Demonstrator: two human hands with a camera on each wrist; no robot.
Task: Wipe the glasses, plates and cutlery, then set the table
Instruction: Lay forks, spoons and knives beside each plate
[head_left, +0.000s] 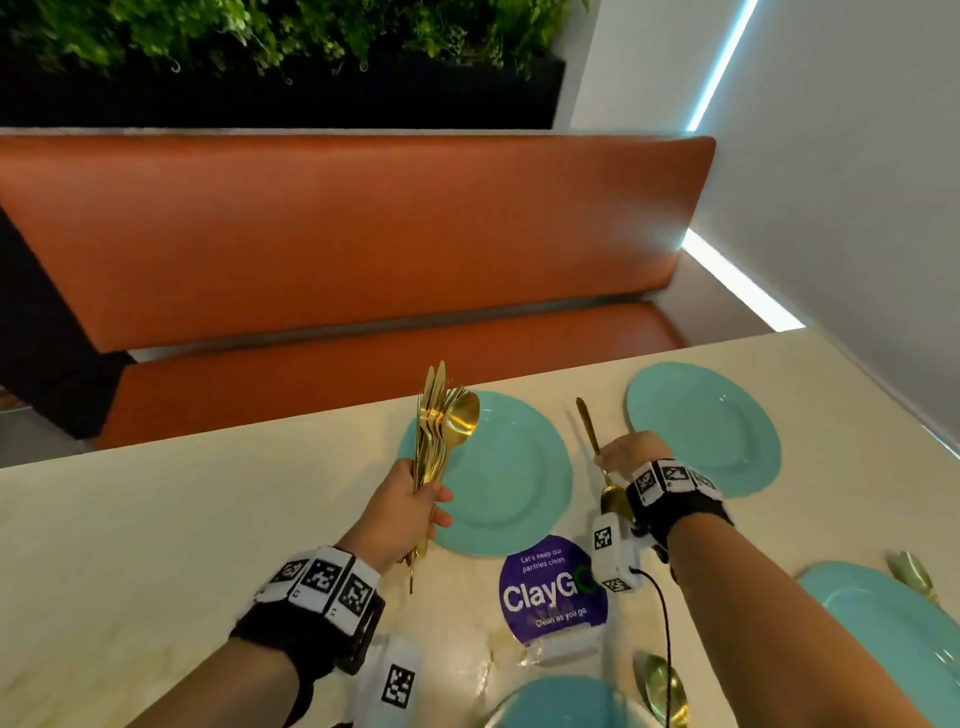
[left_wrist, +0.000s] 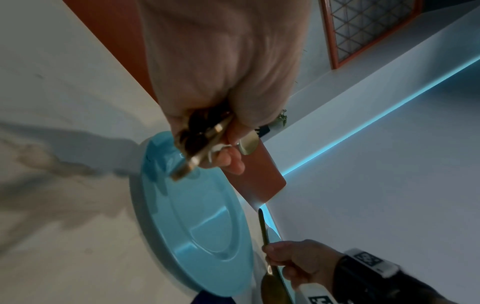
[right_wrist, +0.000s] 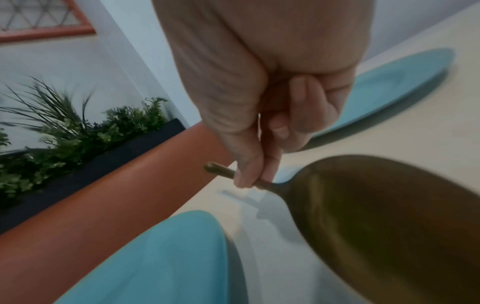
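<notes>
**Gold cutlery goes out among the teal plates**

A person stands at a pale tabletop (head_left: 156, 519), both hands busy. The left hand (head_left: 400, 512) has its fingers wrapped round a bundle of gold cutlery (head_left: 441, 421), knives, forks and a spoon fanned upward, held above the near edge of a teal plate (head_left: 514, 483) that lies just to the right of that grip. The right hand (head_left: 631, 452) pinches a single gold spoon (head_left: 597, 457) by its handle, bowl toward the wrist and handle tip pointing away; it hangs over the tabletop in the gap between that plate and a second teal plate (head_left: 706, 426) just beyond the grip to the right. Two more teal plates and two spoons lie nearer the person, beside a purple ClayGo sign (head_left: 550, 587). An orange bench seat (head_left: 337, 234) runs behind the tabletop.
</notes>
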